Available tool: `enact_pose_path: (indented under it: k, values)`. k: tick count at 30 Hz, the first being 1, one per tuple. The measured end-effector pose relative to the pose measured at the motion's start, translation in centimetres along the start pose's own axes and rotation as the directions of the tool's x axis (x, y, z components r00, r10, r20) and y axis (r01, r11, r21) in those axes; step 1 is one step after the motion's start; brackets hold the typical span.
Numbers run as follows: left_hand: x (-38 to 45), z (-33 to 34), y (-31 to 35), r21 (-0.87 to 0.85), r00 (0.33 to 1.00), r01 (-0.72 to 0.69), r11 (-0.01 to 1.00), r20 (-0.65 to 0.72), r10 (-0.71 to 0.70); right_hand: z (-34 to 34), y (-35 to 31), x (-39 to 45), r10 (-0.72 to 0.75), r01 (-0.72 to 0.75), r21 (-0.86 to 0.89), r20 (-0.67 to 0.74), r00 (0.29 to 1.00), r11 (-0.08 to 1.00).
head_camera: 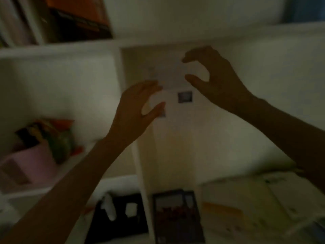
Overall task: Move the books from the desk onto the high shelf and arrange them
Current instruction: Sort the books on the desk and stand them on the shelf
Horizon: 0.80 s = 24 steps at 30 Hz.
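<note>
Shelved books [75, 20] up-left — hands [135, 106] empty below.

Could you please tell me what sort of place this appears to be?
Probably a home study corner, though the picture is dim and blurred. White shelving holds upright books at upper left, more books lie on the desk below, and small photos are stuck on the wall between the raised, empty hands.

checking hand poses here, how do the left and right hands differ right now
The left hand sits lower and nearer the white upright, fingers fairly straight, thumb spread below them. The right hand is higher, close under the high shelf, fingers curled into a hook over the thumb. Both are open, empty and raised in front of the wall.
</note>
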State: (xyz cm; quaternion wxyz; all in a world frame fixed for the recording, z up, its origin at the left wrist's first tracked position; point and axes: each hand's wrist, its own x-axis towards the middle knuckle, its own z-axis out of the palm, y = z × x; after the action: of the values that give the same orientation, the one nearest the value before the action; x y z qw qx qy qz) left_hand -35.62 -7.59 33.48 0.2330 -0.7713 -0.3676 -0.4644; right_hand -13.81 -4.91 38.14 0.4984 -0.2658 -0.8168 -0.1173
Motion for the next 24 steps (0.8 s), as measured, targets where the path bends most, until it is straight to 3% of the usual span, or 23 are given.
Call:
enact_pose_path:
  k: [3, 5, 10, 14, 19, 21, 24]
  values:
    - [-4.2, 7.3, 3.5, -0.197, 0.986, 0.095, 0.976, 0.153, -0.065, -1.7, 3.6, -9.6, 0.179, -0.170, -0.088, 0.103, 0.978, 0.981]
    - [-7.3, 11.9, 5.7, -0.307, 0.950, 0.213, 0.928, 0.286, -0.123, -2.2, 6.2, -16.1, 0.333, -0.305, -0.154, 0.218, 0.917, 0.940]
    - [-14.9, 21.6, 10.7, -0.404, 0.779, 0.534, 0.743, 0.577, -0.246, -2.9, 12.2, -30.8, 0.666, -0.618, -0.262, 0.405, 0.627, 0.741]
    - [-20.2, 28.5, 14.6, -0.259, 0.540, 0.742, 0.618, 0.777, -0.322, -3.2, 16.4, -40.1, 0.807, -0.761, -0.378, 0.503, 0.309, 0.527]
    - [-23.8, 36.5, 18.3, 0.023, 0.220, 0.860, 0.510, 0.885, -0.411, -2.9, 20.5, -46.4, 0.822, -0.939, -0.301, 0.568, -0.036, 0.167]
    - [-24.9, 38.9, 19.5, 0.128, 0.121, 0.890, 0.437, 0.859, -0.498, -1.7, 21.4, -47.1, 0.804, -0.968, -0.248, 0.582, -0.123, 0.032]
    - [-27.3, 42.0, 20.6, 0.351, 0.027, 0.800, 0.487, 0.789, -0.614, 1.2, 21.9, -48.0, 0.815, -0.964, -0.265, 0.551, -0.181, -0.036]
